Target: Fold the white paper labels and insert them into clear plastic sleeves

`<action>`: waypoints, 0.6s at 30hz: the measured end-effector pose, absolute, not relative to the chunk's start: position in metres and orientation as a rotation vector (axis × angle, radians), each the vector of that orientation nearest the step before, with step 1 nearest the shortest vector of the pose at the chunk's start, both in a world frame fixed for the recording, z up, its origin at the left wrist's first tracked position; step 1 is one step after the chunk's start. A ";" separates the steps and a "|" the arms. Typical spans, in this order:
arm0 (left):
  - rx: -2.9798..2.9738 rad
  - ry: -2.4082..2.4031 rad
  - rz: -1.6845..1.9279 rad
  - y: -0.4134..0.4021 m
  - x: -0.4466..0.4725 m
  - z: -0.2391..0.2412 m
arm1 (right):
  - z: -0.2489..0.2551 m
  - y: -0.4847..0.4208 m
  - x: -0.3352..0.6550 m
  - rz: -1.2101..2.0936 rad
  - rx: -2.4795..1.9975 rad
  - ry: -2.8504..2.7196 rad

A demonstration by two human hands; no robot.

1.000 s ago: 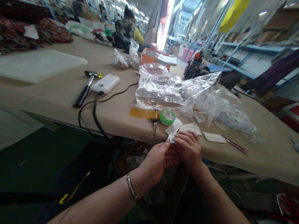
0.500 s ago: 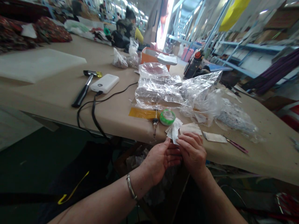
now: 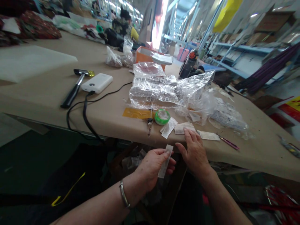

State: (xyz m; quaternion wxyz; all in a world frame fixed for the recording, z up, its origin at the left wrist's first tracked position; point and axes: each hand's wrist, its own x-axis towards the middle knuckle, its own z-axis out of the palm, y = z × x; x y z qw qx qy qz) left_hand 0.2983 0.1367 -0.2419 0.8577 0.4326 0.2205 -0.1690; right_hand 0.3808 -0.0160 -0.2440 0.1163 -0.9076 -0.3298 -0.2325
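Note:
My left hand (image 3: pixel 152 167), with a metal bangle (image 3: pixel 124 194) at the wrist, pinches a narrow whitish strip (image 3: pixel 165 164) just off the table's front edge. My right hand (image 3: pixel 195 150) rests over that edge, thumb apart, its fingertips touching a stack of printed paper slips (image 3: pixel 182 127). To the left of the stack lie more white slips (image 3: pixel 169 128), close to a round green-rimmed container (image 3: pixel 162 117). On the right, another paper slip (image 3: pixel 209 135) lies by purple-handled tweezers (image 3: pixel 228 143). A thin pen-like tool (image 3: pixel 150 125) points toward the edge.
Clear plastic bags (image 3: pixel 154 90) spread across the table's middle. Further left are a white power bank (image 3: pixel 97 83) with a black cable and a hammer (image 3: pixel 74 89). A dark bottle (image 3: pixel 188 64) and an orange box (image 3: pixel 144 55) stand behind. A person (image 3: pixel 123 26) is in the background.
My left hand has taken hold of the whitish strip and drawn it back from the table. My right hand has parted from the left and opened over the printed slips.

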 end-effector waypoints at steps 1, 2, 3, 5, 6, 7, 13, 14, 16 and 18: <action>0.930 0.459 -0.356 0.137 0.297 -0.243 | -0.245 -0.016 0.385 -0.666 -2.729 -0.961; 0.941 0.456 -0.354 0.137 0.297 -0.245 | -0.247 -0.017 0.387 -0.657 -2.768 -0.976; 0.945 0.458 -0.350 0.137 0.296 -0.246 | -0.250 -0.018 0.388 -0.658 -2.779 -1.000; 0.942 0.479 -0.339 0.137 0.295 -0.247 | -0.255 -0.021 0.387 -0.702 -2.730 -1.034; 0.935 0.495 -0.337 0.137 0.294 -0.247 | -0.258 -0.023 0.386 -0.735 -2.679 -1.042; 0.928 0.513 -0.339 0.136 0.294 -0.247 | -0.260 -0.026 0.385 -0.767 -2.620 -1.043; 0.881 0.538 -0.406 0.136 0.298 -0.239 | -0.266 -0.033 0.387 -0.762 -2.275 -0.924; 0.866 0.536 -0.416 0.137 0.299 -0.238 | -0.265 -0.033 0.385 -0.756 -2.231 -0.900; 0.821 0.535 -0.430 0.138 0.299 -0.236 | -0.262 -0.031 0.377 -0.753 -2.141 -0.895; 0.758 0.517 -0.449 0.138 0.300 -0.235 | -0.259 -0.027 0.364 -0.704 -2.054 -0.978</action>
